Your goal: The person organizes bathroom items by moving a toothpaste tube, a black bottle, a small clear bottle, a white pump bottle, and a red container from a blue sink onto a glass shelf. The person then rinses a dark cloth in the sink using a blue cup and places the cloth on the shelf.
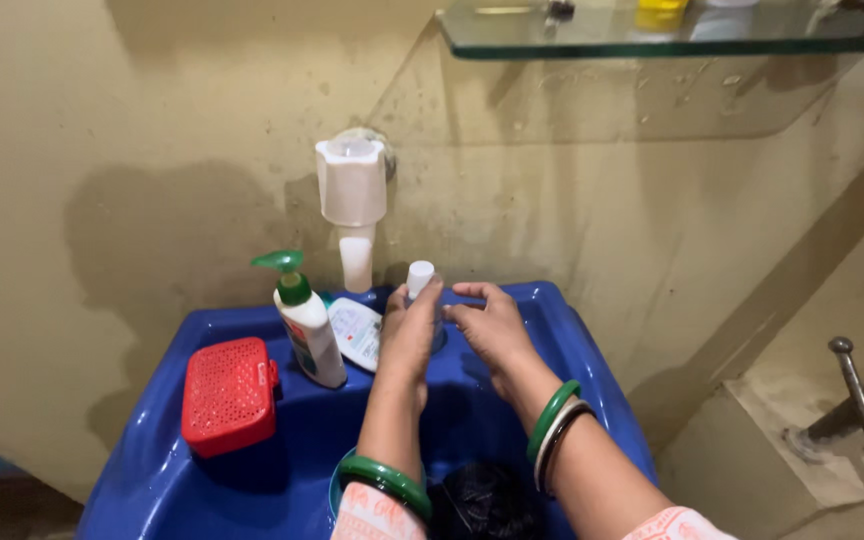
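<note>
Just white bottle (419,276) within left hand (409,335).

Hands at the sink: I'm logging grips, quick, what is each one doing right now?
Left hand: closed around a small bottle with a white cap.
Right hand: open, fingers curved beside the bottle; contact cannot be told.

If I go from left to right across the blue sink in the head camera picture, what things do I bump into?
Red soap box → pump bottle with green top → flat white packet → left hand holding a small white-capped bottle → right hand.
</note>
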